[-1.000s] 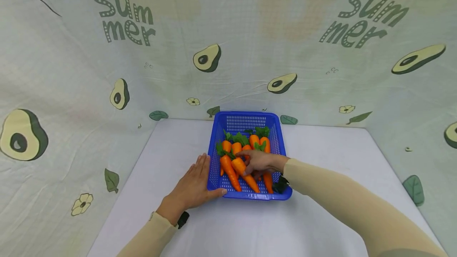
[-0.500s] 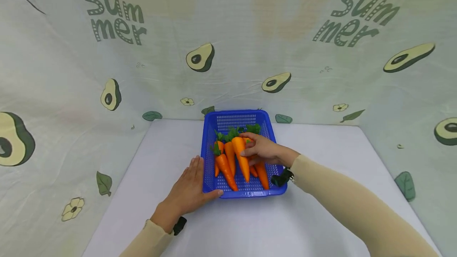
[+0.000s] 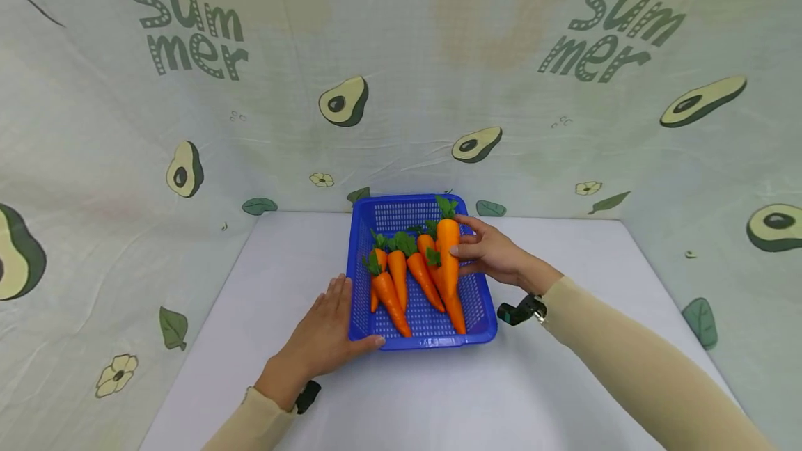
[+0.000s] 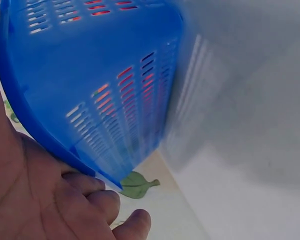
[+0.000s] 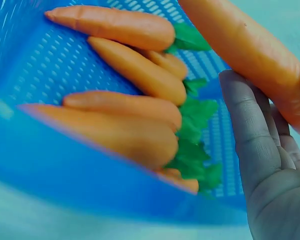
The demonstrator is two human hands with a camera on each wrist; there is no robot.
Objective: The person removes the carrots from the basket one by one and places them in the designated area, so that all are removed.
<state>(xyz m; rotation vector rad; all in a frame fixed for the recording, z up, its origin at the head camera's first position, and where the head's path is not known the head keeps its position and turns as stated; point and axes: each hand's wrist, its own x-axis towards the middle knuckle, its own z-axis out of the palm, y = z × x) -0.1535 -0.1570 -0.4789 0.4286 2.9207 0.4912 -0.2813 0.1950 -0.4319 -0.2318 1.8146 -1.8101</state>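
Observation:
A blue perforated plastic basket point(image 3: 413, 344) holds several orange carrots point(image 3: 392, 305) with green leafy tops. My right hand point(image 3: 498, 254) grips one carrot point(image 3: 447, 246) between thumb and fingers, raised over the basket's right side, leafy end toward the back wall. In the right wrist view, the fingers point(image 5: 252, 130) lie along the underside of this carrot, above the basket rim. My left hand point(image 3: 316, 339) rests at the basket's front left corner, fingers straight along the left side and thumb at the front rim. The left wrist view has its palm point(image 4: 35, 200) against the basket rim.
The basket stands on a white table point(image 3: 401, 402), toward its back edge. Behind and on both sides hangs a pale cloth point(image 3: 401, 54) printed with avocados, leaves and lettering. A dark device point(image 3: 523, 310) is strapped to my right wrist, another point(image 3: 308, 397) to my left.
My right hand has picked a carrot out from among the others and carried it up and to the right. The left hand stays at the basket corner. The head view has shifted slightly.

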